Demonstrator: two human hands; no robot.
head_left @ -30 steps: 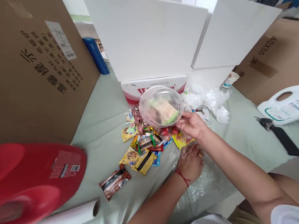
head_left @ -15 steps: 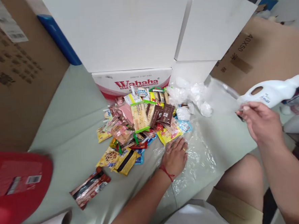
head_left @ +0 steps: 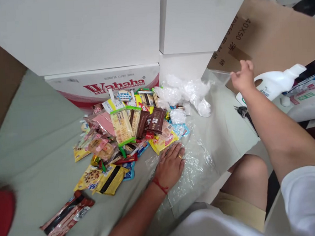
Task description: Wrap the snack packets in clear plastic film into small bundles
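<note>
My left hand (head_left: 171,163), with a red string on the wrist, lies flat with fingers stretched on a crinkled clear plastic sheet (head_left: 194,158). Its fingertips are beside a yellow snack packet (head_left: 163,142) at the edge of a heap of wrapped snacks. At the right, my right hand (head_left: 243,76) is raised above the table edge, its fingers pinched on the edge of a clear plastic bag (head_left: 220,72). The bag is thin, and much of its outline is hard to make out. Crumpled clear plastic bags (head_left: 184,93) lie between the heap and my right hand.
A white box marked Wahaha (head_left: 112,83) stands behind the heap. Black-handled scissors (head_left: 243,112) and a white bottle (head_left: 275,84) are at the right. A brown snack packet (head_left: 67,216) lies front left, near a red object (head_left: 2,220). Cardboard (head_left: 275,36) stands back right.
The view has shifted right. My right hand has moved up and away with the clear bag, uncovering the scissors. My left hand stays flat on the plastic sheet.
</note>
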